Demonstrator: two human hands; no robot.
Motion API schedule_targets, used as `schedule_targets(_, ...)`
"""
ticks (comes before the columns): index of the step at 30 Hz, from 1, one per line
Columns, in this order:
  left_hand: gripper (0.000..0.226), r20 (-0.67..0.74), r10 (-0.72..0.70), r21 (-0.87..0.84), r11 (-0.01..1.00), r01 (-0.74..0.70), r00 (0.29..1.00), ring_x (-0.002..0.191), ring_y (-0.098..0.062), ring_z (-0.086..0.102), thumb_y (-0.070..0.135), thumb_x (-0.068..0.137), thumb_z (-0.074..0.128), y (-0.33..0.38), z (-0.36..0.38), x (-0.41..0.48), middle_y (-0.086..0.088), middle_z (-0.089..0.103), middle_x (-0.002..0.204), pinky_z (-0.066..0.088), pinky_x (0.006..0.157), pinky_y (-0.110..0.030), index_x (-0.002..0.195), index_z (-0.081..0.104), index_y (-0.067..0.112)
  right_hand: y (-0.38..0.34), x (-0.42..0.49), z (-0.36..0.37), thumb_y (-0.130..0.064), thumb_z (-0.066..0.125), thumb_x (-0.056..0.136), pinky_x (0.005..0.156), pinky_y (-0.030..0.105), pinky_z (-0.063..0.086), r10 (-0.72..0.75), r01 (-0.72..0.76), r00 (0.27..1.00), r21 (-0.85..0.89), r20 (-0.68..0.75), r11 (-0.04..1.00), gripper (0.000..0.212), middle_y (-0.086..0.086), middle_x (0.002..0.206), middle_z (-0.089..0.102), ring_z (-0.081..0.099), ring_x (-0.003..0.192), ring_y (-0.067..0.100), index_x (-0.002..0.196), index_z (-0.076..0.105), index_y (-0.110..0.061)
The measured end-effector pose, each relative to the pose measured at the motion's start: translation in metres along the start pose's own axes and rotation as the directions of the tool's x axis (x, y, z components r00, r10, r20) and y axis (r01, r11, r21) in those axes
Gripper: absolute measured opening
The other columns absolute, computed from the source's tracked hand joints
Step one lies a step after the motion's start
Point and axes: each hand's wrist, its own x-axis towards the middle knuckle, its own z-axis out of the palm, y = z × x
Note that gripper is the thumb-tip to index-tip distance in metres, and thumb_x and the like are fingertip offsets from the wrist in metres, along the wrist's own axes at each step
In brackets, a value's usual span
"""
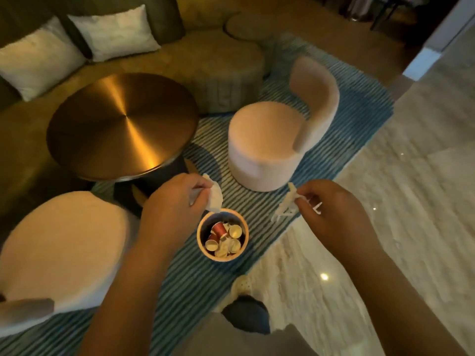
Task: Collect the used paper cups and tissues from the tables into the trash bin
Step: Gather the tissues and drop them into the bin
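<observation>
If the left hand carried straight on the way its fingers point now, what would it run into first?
The left hand, pinching a tissue, points up and right in the picture. Beyond the tissue, the round pink chair looks first in that line, though depth is unclear; the hand may pass above the striped rug instead.

Dim warm light, glare on round brass table (pixel 123 124), soft wide-angle blur.

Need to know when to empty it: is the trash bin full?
Partly full: cups and tissues lie below the trash bin rim.
</observation>
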Motion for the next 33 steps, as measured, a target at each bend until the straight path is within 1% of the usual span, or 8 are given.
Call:
schedule_targets(2, 0.011, -0.041, -0.011, -0.020, 1.000, 0.010, 0.999, 0.091, -0.005, 0.055, 0.023, 0.090, 0.058, 0.012, 0.008, 0.024, 0.013, 0.062, 0.098, 0.045, 0.076, -0.028, 0.098, 0.065, 0.025, 0.005, 0.031, -0.008, -0.024, 0.061, 0.087, 0.065, 0.022, 0.044, -0.063, 0.064, 0.997, -0.017, 0.032, 0.998, 0.008, -0.010, 0.085, 0.057, 0.052, 0.076, 0.006, 0.095, 0.064, -0.024)
schedule_targets(7, 0.013, -0.066, -0.035, 0.031, 0.999, 0.037, 0.997, 0.087, 0.002, 0.048, 0.026, 0.090, 0.057, 0.034, 0.024, 0.077, 0.017, 0.059, 0.098, 0.036, 0.067, -0.019, 0.100, 0.065, 0.029, 0.023, 0.094, -0.016, -0.024, 0.061, 0.088, 0.065, 0.012, 0.037, -0.159, 0.162, 0.983, -0.027, 0.096, 0.986, 0.009, -0.013, 0.087, 0.053, 0.050, 0.077, 0.004, 0.097, 0.064, -0.024)
schedule_targets(11, 0.013, -0.121, -0.165, 0.019, 0.986, 0.168, 0.979, 0.088, 0.002, 0.047, 0.026, 0.089, 0.057, 0.036, 0.035, 0.094, 0.018, 0.058, 0.098, 0.034, 0.067, -0.011, 0.099, 0.064, 0.029, 0.044, 0.139, -0.003, -0.024, 0.062, 0.089, 0.066, 0.009, 0.037, -0.220, 0.219, 0.947, 0.034, 0.235, 0.975, 0.008, -0.015, 0.087, 0.053, 0.051, 0.077, 0.001, 0.097, 0.064, -0.025)
schedule_targets(14, 0.013, -0.184, -0.305, -0.026, 0.952, 0.306, 0.934, 0.087, 0.002, 0.049, 0.025, 0.088, 0.058, 0.033, 0.052, 0.094, 0.019, 0.056, 0.096, 0.038, 0.069, -0.014, 0.098, 0.063, 0.032, 0.057, 0.177, 0.014, -0.024, 0.061, 0.090, 0.066, 0.008, 0.036, -0.307, 0.300, 0.880, 0.077, 0.363, 0.951, 0.008, -0.012, 0.089, 0.054, 0.054, 0.079, 0.005, 0.097, 0.063, -0.024)
schedule_targets(19, 0.012, -0.299, -0.591, -0.095, 0.800, 0.593, 0.749, 0.084, -0.005, 0.052, 0.022, 0.088, 0.058, 0.048, 0.101, 0.077, 0.013, 0.059, 0.095, 0.040, 0.067, -0.025, 0.097, 0.064, 0.028, 0.076, 0.233, 0.045, -0.021, 0.057, 0.092, 0.077, 0.023, 0.042, -0.474, 0.477, 0.676, 0.155, 0.565, 0.865, 0.017, -0.007, 0.099, 0.058, 0.055, 0.088, 0.010, 0.108, 0.062, -0.018)
schedule_targets(23, 0.013, -0.330, -0.751, -0.172, 0.644, 0.745, 0.572, 0.084, -0.003, 0.050, 0.024, 0.088, 0.058, 0.059, 0.148, 0.066, 0.016, 0.057, 0.094, 0.037, 0.064, -0.018, 0.097, 0.064, 0.031, 0.093, 0.259, 0.082, -0.020, 0.059, 0.090, 0.073, 0.027, 0.048, -0.575, 0.619, 0.512, 0.190, 0.638, 0.762, 0.016, -0.003, 0.098, 0.062, 0.057, 0.084, 0.013, 0.105, 0.064, -0.016)
schedule_targets(28, 0.016, -0.288, -0.846, -0.226, 0.516, 0.826, 0.449, 0.087, -0.003, 0.052, 0.029, 0.089, 0.055, 0.043, 0.203, 0.047, 0.017, 0.057, 0.099, 0.041, 0.072, -0.023, 0.101, 0.063, 0.033, 0.121, 0.260, 0.159, -0.023, 0.058, 0.091, 0.072, 0.026, 0.045, -0.534, 0.673, 0.368, 0.179, 0.761, 0.718, 0.015, -0.002, 0.098, 0.062, 0.055, 0.084, 0.012, 0.104, 0.063, -0.018)
schedule_targets(33, 0.014, -0.255, -0.918, -0.346, 0.379, 0.858, 0.303, 0.090, -0.005, 0.052, 0.025, 0.089, 0.054, -0.019, 0.273, 0.022, 0.013, 0.056, 0.098, 0.044, 0.076, -0.024, 0.098, 0.065, 0.028, 0.155, 0.242, 0.247, -0.023, 0.057, 0.091, 0.068, 0.024, 0.046, -0.476, 0.687, 0.276, 0.175, 0.835, 0.705, 0.013, -0.004, 0.098, 0.062, 0.055, 0.082, 0.010, 0.102, 0.062, -0.018)
